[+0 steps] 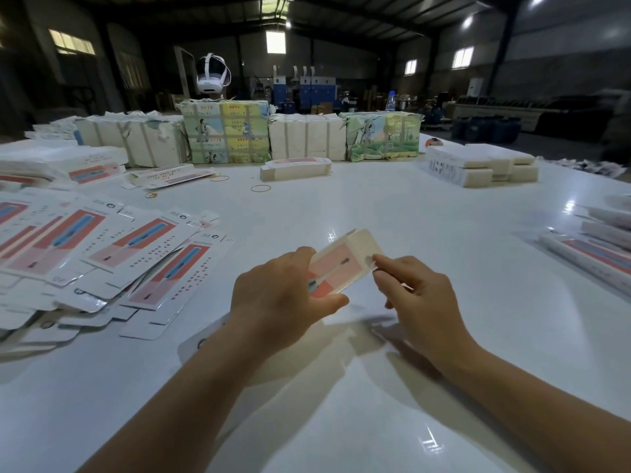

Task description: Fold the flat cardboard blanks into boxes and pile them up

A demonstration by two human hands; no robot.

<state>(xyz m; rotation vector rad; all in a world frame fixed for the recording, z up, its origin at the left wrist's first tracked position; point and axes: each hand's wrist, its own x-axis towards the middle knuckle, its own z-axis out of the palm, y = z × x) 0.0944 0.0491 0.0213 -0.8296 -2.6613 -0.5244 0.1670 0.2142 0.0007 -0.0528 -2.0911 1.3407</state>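
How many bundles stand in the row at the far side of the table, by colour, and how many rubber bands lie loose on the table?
Printed bundles: 2
White bundles: 2
Rubber bands: 3
Total: 7

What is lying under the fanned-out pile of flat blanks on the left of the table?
Under the top printed blanks more white blanks stick out at the near edge, resting on the white table. Anything deeper in the pile is covered and cannot be seen.
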